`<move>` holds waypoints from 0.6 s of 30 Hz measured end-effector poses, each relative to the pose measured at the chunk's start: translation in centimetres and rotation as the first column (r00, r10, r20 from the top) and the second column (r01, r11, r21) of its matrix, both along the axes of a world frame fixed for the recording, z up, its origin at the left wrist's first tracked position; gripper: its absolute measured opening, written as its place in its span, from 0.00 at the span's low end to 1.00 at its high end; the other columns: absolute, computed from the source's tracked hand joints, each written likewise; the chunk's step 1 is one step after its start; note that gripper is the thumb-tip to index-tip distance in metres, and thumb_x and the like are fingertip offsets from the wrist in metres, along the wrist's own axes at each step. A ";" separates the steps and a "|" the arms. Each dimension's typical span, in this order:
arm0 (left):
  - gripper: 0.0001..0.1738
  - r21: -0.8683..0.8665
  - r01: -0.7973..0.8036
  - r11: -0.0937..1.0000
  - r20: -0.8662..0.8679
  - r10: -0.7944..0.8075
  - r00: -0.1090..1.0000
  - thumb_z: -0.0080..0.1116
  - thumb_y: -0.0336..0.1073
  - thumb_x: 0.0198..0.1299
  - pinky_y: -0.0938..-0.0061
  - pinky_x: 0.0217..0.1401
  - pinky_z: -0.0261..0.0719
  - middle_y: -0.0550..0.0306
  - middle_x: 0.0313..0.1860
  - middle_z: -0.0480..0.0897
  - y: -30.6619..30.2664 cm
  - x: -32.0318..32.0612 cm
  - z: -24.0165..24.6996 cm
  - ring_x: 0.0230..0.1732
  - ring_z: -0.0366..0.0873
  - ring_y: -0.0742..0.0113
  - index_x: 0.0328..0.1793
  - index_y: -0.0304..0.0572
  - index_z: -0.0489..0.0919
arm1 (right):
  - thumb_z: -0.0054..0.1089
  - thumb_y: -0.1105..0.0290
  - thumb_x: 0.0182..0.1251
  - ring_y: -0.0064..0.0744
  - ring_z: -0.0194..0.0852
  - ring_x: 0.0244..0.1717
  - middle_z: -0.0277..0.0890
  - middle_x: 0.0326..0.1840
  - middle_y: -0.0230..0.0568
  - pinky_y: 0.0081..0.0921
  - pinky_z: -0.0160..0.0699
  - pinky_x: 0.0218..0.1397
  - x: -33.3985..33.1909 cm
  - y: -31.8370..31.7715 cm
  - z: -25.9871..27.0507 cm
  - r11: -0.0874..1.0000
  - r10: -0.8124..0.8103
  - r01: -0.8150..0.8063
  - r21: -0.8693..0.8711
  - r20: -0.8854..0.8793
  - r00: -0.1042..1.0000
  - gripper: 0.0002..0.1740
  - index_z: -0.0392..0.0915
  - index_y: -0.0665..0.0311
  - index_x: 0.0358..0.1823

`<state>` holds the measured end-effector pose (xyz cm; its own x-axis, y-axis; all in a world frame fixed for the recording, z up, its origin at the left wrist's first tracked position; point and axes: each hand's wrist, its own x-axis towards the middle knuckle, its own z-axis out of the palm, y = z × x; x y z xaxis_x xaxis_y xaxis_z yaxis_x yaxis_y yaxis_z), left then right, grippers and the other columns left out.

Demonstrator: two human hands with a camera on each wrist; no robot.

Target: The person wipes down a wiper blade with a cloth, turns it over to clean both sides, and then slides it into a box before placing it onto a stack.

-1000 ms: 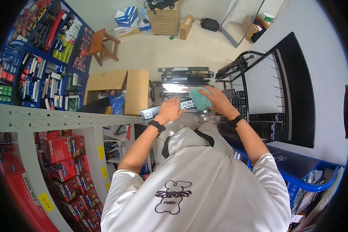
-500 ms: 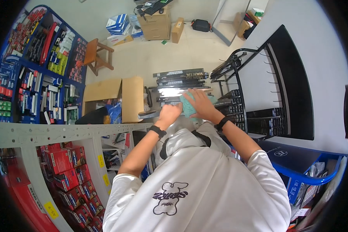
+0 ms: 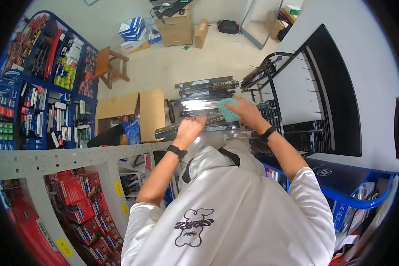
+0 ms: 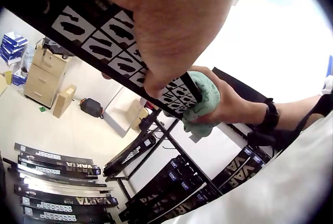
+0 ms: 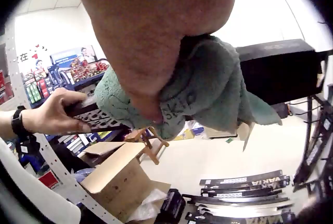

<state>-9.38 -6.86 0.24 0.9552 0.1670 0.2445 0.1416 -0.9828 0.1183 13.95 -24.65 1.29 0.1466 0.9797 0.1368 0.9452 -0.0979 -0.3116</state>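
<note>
A long narrow black box with rows of white pictograms lies across the front of the person's body. The left hand grips it, and in the left wrist view the thumb presses on its pictogram face. The right hand holds a green cloth against the box. In the right wrist view that cloth is folded around the box, with dark lettering on it and the thumb pressing it. A black box end shows beyond the cloth there.
Several similar long black boxes lie in a row on the floor ahead. An open cardboard carton stands to the left, a black metal display rack to the right. A perforated shelf frame runs close on the left.
The right hand moved the cloth left, close to the left hand, then back right along the box. The box turned edge-on at half a second ago, and its printed face shows again now.
</note>
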 end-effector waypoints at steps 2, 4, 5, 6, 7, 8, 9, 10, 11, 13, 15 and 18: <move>0.05 -0.013 -0.016 1.000 -0.004 0.016 1.000 0.57 0.31 0.58 0.62 0.30 0.83 0.52 0.25 0.83 0.1 -0.2 0.5 0.29 0.85 0.56 0.40 0.45 0.75 | 0.65 0.81 0.54 0.55 0.72 0.69 0.70 0.72 0.53 0.42 0.76 0.67 1.8 -1.2 -0.6 0.999 -0.015 0.014 -0.029 -0.034 0.999 0.39 0.73 0.44 0.70; 0.06 -0.018 -0.004 1.000 0.022 0.004 1.000 0.57 0.30 0.58 0.62 0.31 0.83 0.52 0.26 0.83 0.2 -0.3 0.6 0.30 0.86 0.56 0.42 0.45 0.76 | 0.66 0.83 0.50 0.53 0.72 0.69 0.71 0.71 0.50 0.42 0.77 0.66 2.5 -2.0 0.3 0.999 -0.050 0.050 -0.014 -0.016 0.999 0.41 0.73 0.44 0.69; 0.06 -0.018 -0.005 1.000 0.021 0.005 1.000 0.57 0.30 0.58 0.62 0.31 0.83 0.52 0.26 0.83 0.4 -0.5 0.4 0.30 0.86 0.56 0.42 0.45 0.76 | 0.66 0.83 0.50 0.53 0.72 0.69 0.71 0.71 0.50 0.42 0.77 0.66 2.7 -2.4 0.7 0.999 -0.049 0.049 -0.014 -0.017 0.999 0.41 0.73 0.44 0.69; 0.07 -0.029 -0.007 1.000 -0.011 0.006 1.000 0.56 0.30 0.58 0.62 0.31 0.83 0.52 0.27 0.83 0.9 -0.7 0.3 0.30 0.86 0.55 0.43 0.45 0.77 | 0.65 0.83 0.50 0.53 0.72 0.68 0.72 0.70 0.49 0.42 0.78 0.65 2.9 -2.7 1.1 0.995 -0.095 0.094 -0.037 -0.023 0.995 0.40 0.74 0.45 0.68; 0.08 -0.041 -0.007 0.999 -0.043 0.006 0.999 0.56 0.30 0.58 0.62 0.32 0.83 0.51 0.28 0.84 1.2 -0.8 0.1 0.31 0.86 0.54 0.45 0.45 0.77 | 0.65 0.83 0.50 0.53 0.73 0.67 0.73 0.69 0.48 0.42 0.79 0.64 2.9 -2.9 1.6 0.988 -0.142 0.140 -0.061 -0.028 0.989 0.39 0.74 0.46 0.67; 0.08 -0.042 -0.006 0.999 -0.044 0.004 0.999 0.56 0.30 0.58 0.62 0.32 0.83 0.51 0.28 0.84 1.4 -0.9 -0.1 0.31 0.86 0.54 0.45 0.45 0.77 | 0.63 0.84 0.52 0.54 0.73 0.66 0.74 0.66 0.51 0.42 0.79 0.64 2.9 -3.0 2.1 0.988 -0.147 0.145 -0.051 -0.041 0.988 0.36 0.75 0.48 0.65; 0.10 -0.035 0.000 0.999 -0.045 -0.001 0.999 0.56 0.30 0.58 0.63 0.32 0.84 0.51 0.30 0.85 1.5 -0.9 -0.1 0.31 0.86 0.54 0.46 0.44 0.78 | 0.63 0.84 0.52 0.54 0.73 0.66 0.74 0.66 0.51 0.42 0.79 0.64 3.1 -3.2 1.5 0.988 -0.148 0.146 -0.052 -0.042 0.988 0.36 0.75 0.48 0.65; 0.11 -0.027 0.004 1.000 -0.047 -0.006 0.999 0.56 0.30 0.57 0.63 0.33 0.84 0.51 0.31 0.85 1.6 -1.0 0.0 0.32 0.86 0.54 0.47 0.44 0.78 | 0.62 0.85 0.52 0.56 0.73 0.66 0.73 0.66 0.52 0.43 0.78 0.64 3.6 -3.5 0.6 0.990 -0.142 0.141 -0.031 -0.030 0.989 0.36 0.75 0.49 0.65; 0.11 -0.026 0.004 1.000 -0.049 -0.005 0.999 0.56 0.30 0.57 0.63 0.33 0.84 0.51 0.31 0.85 1.7 -1.0 0.0 0.32 0.86 0.54 0.47 0.44 0.78 | 0.61 0.86 0.53 0.57 0.72 0.66 0.73 0.66 0.53 0.43 0.77 0.65 3.9 -3.6 -0.3 0.991 -0.136 0.136 -0.011 -0.019 0.991 0.36 0.75 0.49 0.64; 0.13 -0.022 0.006 1.000 -0.062 -0.008 0.998 0.56 0.30 0.57 0.63 0.33 0.84 0.50 0.34 0.86 1.7 -0.9 0.0 0.33 0.86 0.54 0.49 0.44 0.79 | 0.60 0.87 0.53 0.59 0.71 0.66 0.72 0.66 0.55 0.43 0.76 0.66 3.9 -3.4 0.0 0.992 -0.128 0.128 0.016 0.002 0.992 0.36 0.75 0.50 0.65; 0.14 -0.013 0.010 1.000 -0.010 -0.010 1.000 0.57 0.29 0.57 0.63 0.34 0.84 0.51 0.33 0.86 1.7 -0.8 -0.4 0.33 0.86 0.54 0.50 0.43 0.79 | 0.59 0.88 0.52 0.60 0.71 0.66 0.72 0.66 0.56 0.43 0.75 0.67 4.0 -3.3 -0.2 0.992 -0.123 0.122 0.043 0.024 0.992 0.37 0.75 0.50 0.65; 0.13 0.029 -0.008 1.000 0.049 0.006 0.999 0.58 0.29 0.56 0.64 0.35 0.85 0.53 0.39 0.87 2.3 -0.6 -0.2 0.33 0.86 0.56 0.49 0.42 0.79 | 0.56 0.86 0.57 0.61 0.69 0.68 0.71 0.67 0.57 0.42 0.72 0.70 4.3 -2.7 -0.7 0.990 -0.083 0.081 0.118 0.012 0.997 0.35 0.74 0.51 0.67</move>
